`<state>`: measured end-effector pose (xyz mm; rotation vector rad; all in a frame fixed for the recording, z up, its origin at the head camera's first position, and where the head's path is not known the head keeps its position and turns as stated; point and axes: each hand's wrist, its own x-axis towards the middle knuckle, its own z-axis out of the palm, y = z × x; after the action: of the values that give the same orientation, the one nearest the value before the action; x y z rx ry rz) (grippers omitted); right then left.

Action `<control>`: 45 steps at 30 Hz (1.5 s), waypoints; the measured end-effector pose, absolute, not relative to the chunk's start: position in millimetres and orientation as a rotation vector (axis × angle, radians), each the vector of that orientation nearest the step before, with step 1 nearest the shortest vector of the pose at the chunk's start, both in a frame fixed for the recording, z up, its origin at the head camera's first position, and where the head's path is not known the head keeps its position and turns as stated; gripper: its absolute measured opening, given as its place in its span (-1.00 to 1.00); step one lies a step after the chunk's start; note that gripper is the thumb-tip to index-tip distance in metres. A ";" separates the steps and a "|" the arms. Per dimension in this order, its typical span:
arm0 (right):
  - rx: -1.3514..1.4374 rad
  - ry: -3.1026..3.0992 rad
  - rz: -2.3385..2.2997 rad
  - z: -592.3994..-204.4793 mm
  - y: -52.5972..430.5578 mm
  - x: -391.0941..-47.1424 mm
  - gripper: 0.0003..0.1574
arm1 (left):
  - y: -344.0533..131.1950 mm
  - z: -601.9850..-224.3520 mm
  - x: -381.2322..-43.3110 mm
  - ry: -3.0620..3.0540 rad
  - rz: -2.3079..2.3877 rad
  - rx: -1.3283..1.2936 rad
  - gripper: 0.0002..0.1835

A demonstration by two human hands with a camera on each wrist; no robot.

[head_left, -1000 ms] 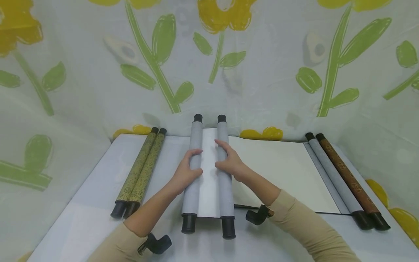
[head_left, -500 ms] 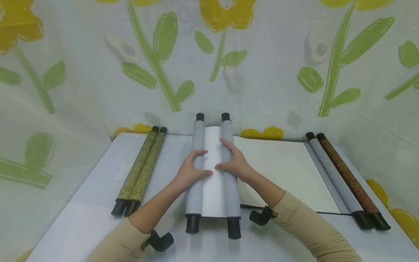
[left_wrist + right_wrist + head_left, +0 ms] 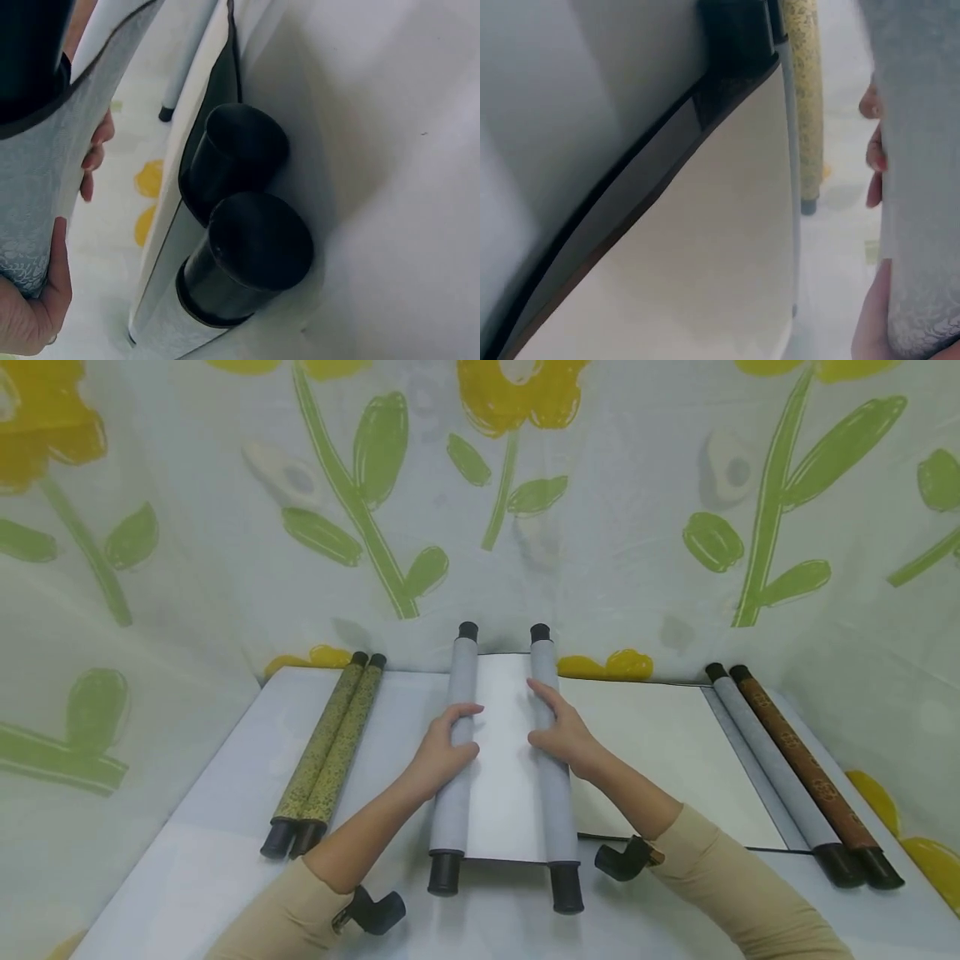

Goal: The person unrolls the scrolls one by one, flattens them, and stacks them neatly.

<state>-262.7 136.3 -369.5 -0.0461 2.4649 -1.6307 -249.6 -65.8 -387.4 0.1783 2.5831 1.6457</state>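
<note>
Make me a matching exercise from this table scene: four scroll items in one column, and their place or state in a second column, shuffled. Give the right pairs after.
Things:
1. green-gold scroll pair
2. grey scroll
3. brown scroll
4. cream scroll sheet

Places or states:
A. lies spread flat, right of the hands
B. far right on the table, beside a grey roller
C. left side of the table, fully rolled, untouched
D. partly unrolled, one roller gripped by the left hand, the other by the right hand

Pairs: 1-C, 2-D, 3-B, 4-A

Bare table between scroll pairs
</note>
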 end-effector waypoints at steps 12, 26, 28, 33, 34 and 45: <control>-0.086 2.485 -1.639 -373.2 158.4 -259.1 0.17 | -57.6 -386.0 -247.3 2.557 1.676 0.214 -0.31; -0.098 2.526 -1.621 -367.8 172.7 -253.2 0.02 | -56.6 -379.9 -243.9 2.570 1.668 0.236 -0.28; -0.110 2.527 -1.618 -366.6 174.5 -251.7 0.00 | -57.2 -380.0 -243.6 2.571 1.666 0.253 -0.29; -0.120 2.518 -1.624 -363.6 178.5 -250.2 -0.03 | -56.6 -379.1 -244.0 2.547 1.665 0.228 -0.31; -0.122 2.523 -1.619 -363.0 179.2 -250.3 -0.03 | -56.2 -378.8 -244.2 2.538 1.668 0.211 -0.32; -0.153 2.502 -1.606 -363.8 182.5 -249.3 0.00 | -56.7 -381.3 -244.4 2.595 1.612 0.193 -0.30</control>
<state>-249.3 182.5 -363.8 -0.1535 2.5022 -1.6055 -244.4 -56.7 -381.3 0.1930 2.5946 1.6122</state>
